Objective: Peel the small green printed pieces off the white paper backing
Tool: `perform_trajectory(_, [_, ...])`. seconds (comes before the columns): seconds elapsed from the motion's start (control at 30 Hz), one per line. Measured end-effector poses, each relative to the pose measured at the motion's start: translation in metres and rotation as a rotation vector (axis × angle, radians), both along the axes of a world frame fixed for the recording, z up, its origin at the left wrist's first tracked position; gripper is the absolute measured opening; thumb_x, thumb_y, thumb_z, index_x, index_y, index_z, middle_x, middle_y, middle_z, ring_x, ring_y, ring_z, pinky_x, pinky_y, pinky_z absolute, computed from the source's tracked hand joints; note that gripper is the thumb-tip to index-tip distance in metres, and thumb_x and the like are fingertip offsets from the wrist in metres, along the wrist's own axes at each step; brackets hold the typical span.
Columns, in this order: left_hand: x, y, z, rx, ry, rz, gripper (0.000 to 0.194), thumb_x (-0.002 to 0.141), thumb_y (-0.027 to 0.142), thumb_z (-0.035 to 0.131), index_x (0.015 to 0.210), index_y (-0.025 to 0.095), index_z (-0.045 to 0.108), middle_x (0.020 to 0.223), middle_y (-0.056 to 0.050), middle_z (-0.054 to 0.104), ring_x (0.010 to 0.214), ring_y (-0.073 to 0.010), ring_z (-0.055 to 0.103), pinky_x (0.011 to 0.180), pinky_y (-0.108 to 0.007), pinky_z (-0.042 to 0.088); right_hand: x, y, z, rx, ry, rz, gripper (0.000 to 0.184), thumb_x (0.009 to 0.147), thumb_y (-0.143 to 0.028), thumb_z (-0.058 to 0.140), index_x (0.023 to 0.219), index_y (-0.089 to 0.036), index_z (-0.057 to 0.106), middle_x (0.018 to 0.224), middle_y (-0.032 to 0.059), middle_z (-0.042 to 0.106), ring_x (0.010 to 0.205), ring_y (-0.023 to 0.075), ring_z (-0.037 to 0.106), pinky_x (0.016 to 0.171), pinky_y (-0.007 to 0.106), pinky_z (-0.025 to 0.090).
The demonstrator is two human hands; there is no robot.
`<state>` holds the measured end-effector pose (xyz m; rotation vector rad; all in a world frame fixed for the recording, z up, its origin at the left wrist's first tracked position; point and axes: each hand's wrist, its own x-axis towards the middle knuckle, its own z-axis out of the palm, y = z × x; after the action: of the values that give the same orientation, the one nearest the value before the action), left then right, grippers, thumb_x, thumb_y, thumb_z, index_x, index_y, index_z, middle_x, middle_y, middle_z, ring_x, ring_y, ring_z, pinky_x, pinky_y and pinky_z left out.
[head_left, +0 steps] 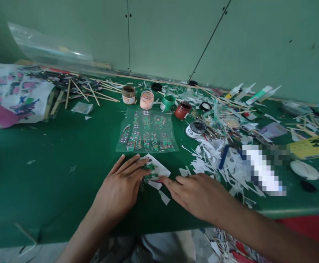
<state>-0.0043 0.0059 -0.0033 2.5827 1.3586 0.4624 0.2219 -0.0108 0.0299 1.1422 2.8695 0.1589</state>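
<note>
A white piece of paper with green printed shapes lies on the green table near its front edge. Fingers spread, my left hand presses flat on its left side. My right hand is closed at the paper's lower right edge, index finger stretched forward over a slim reddish tool. Most of that tool is hidden under the fingers. A cut white scrap lies just below. Beyond the paper is a clear plastic sheet bearing several green and brown patterned cutouts.
Open paint jars, brown, peach, green, red and black, stand behind the sheet. White paper scraps heap on the right, near a yellow box. Wooden sticks lie at the back left.
</note>
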Motion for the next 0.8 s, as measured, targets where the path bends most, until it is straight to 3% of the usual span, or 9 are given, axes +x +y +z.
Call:
perform_trajectory(0.23, [0.001, -0.001, -0.001, -0.003, -0.042, 0.025, 0.037, 0.091, 0.016, 0.040, 0.113, 0.028, 0.067, 0.135, 0.003, 0.058, 0.130, -0.0238, 0.049, 0.112, -0.054, 0.034, 0.014, -0.024, 0.004, 0.012, -0.020, -0.060, 0.042, 0.084, -0.013, 0.052, 0.125, -0.019, 0.062, 0.060, -0.0024, 0.063, 0.043, 0.0094, 0.050, 0.041, 0.030, 0.020])
perform_trajectory(0.4, [0.003, -0.001, 0.000, 0.068, -0.039, 0.054, 0.037, 0.089, 0.013, 0.041, 0.111, 0.026, 0.068, 0.132, 0.000, 0.061, 0.125, -0.0258, 0.053, 0.107, -0.054, 0.039, 0.015, -0.029, 0.011, 0.057, 0.101, -0.116, 0.036, 0.093, -0.018, 0.041, 0.121, -0.023, 0.064, 0.065, -0.0003, 0.068, 0.046, 0.0093, 0.054, 0.043, 0.028, 0.027])
perform_trajectory(0.53, [0.005, -0.002, 0.002, 0.152, -0.039, 0.142, 0.033, 0.087, 0.017, 0.047, 0.108, 0.028, 0.069, 0.123, -0.004, 0.066, 0.110, -0.0289, 0.059, 0.088, -0.051, 0.048, -0.006, -0.029, -0.007, 0.051, 0.235, -0.170, 0.039, 0.097, -0.031, 0.039, 0.130, -0.023, 0.058, 0.068, 0.0003, 0.070, 0.048, 0.0108, 0.057, 0.046, 0.028, 0.032])
perform_trajectory(0.63, [0.005, -0.004, 0.003, 0.167, -0.044, 0.169, 0.032, 0.085, 0.017, 0.050, 0.106, 0.029, 0.070, 0.119, -0.005, 0.067, 0.105, -0.0287, 0.059, 0.082, -0.048, 0.048, -0.016, -0.028, -0.022, -0.001, 0.254, -0.192, 0.039, 0.096, -0.034, 0.041, 0.130, -0.025, 0.057, 0.069, -0.0002, 0.070, 0.050, 0.0125, 0.060, 0.045, 0.028, 0.031])
perform_trajectory(0.8, [0.005, -0.006, 0.004, 0.185, -0.036, 0.174, 0.030, 0.085, 0.017, 0.052, 0.105, 0.029, 0.071, 0.113, -0.005, 0.067, 0.101, -0.0276, 0.058, 0.080, -0.045, 0.045, -0.013, -0.024, -0.023, -0.038, 0.337, -0.234, 0.034, 0.097, -0.032, 0.036, 0.112, -0.021, 0.064, 0.064, -0.0013, 0.068, 0.046, 0.0108, 0.058, 0.043, 0.027, 0.028])
